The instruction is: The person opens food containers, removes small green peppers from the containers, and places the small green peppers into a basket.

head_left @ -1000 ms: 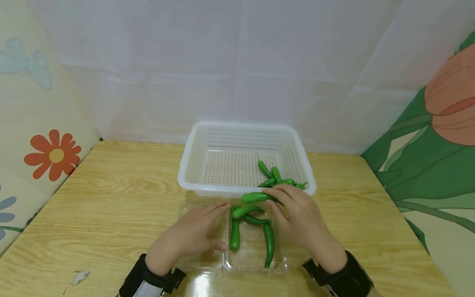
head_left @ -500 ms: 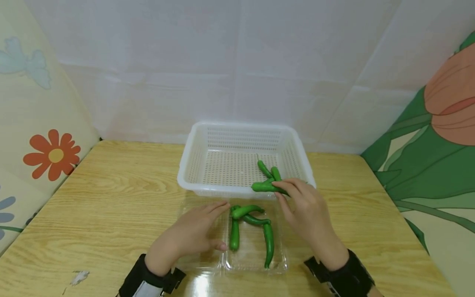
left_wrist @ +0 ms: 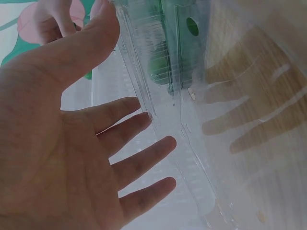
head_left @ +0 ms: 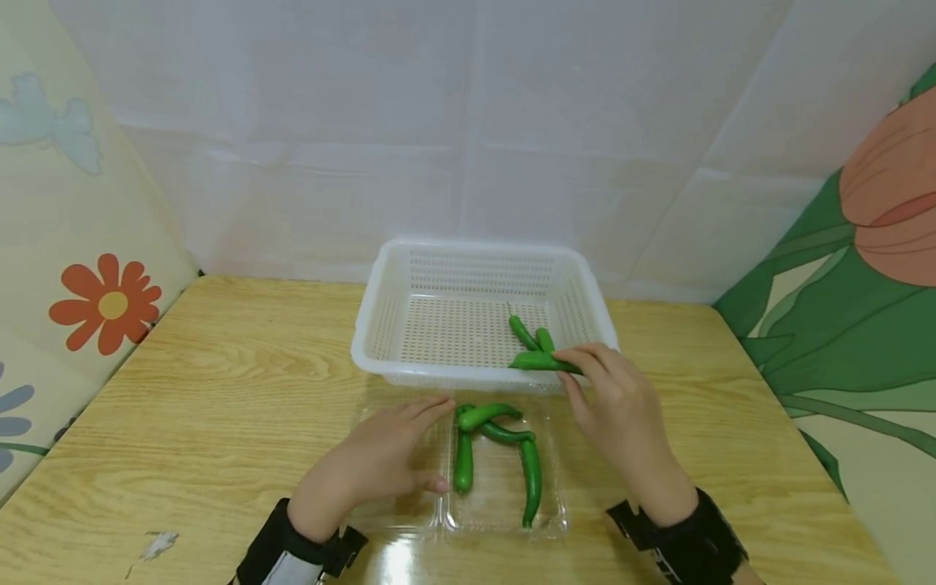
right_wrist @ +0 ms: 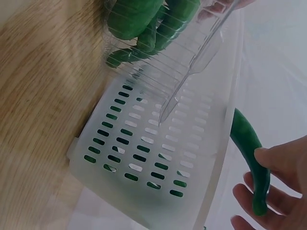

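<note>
My right hand (head_left: 621, 414) pinches a green chili pepper (right_wrist: 249, 143) between thumb and fingers at the front right rim of a white slotted basket (head_left: 439, 374). In the right wrist view, the pepper's far end reaches behind that rim. My left hand (head_left: 383, 459) lies with fingers spread and straight at the middle ridge of a clear plastic clamshell box (head_left: 497, 508), fingertips right at the plastic. Several green chili peppers (head_left: 530, 479) lie in the box's right half. More peppers (head_left: 522, 331) sit in the basket's front right corner, partly hidden by my right hand.
The basket stands behind the box on a wood-grain table (head_left: 256, 366), near a white cloth backdrop (head_left: 468, 146). Flower-patterned panels (head_left: 863, 325) flank both sides. A chipped white patch (head_left: 158, 546) marks the table's front left.
My right hand has carried the pepper from above the box, back and rightward, to the basket's front right rim. The left hand and the peppers in the box have stayed put.
</note>
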Demonstrator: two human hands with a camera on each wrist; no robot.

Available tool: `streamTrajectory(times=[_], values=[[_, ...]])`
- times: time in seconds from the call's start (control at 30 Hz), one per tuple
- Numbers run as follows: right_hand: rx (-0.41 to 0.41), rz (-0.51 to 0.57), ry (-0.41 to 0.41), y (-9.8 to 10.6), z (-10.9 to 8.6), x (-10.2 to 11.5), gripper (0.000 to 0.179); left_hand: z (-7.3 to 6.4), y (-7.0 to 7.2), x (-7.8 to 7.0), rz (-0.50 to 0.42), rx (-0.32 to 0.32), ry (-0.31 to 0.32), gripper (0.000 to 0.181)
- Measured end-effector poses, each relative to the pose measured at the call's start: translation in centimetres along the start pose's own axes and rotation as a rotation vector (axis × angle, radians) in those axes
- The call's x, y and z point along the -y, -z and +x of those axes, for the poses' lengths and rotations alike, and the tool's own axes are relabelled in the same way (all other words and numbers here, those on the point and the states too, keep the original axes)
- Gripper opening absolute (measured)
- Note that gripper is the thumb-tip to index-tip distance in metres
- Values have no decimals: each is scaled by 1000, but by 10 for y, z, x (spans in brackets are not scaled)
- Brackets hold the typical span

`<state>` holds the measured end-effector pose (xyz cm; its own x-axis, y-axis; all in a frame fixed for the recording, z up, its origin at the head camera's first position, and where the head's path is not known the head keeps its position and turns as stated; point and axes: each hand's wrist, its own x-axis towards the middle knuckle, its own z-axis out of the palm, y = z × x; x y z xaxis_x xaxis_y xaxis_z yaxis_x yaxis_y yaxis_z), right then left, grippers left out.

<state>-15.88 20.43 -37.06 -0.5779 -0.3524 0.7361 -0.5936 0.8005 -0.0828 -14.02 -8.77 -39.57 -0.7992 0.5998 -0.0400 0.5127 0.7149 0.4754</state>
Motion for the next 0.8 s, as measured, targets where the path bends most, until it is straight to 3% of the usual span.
streamTrajectory(times=[0.43, 0.8], values=[[38, -15, -79, -1, -1, -5, 30, 0, 0, 0, -5, -3, -1, 96], [57, -27, -83, -3, -3, -6, 30, 0, 1, -1, -3, 1, 5, 96]])
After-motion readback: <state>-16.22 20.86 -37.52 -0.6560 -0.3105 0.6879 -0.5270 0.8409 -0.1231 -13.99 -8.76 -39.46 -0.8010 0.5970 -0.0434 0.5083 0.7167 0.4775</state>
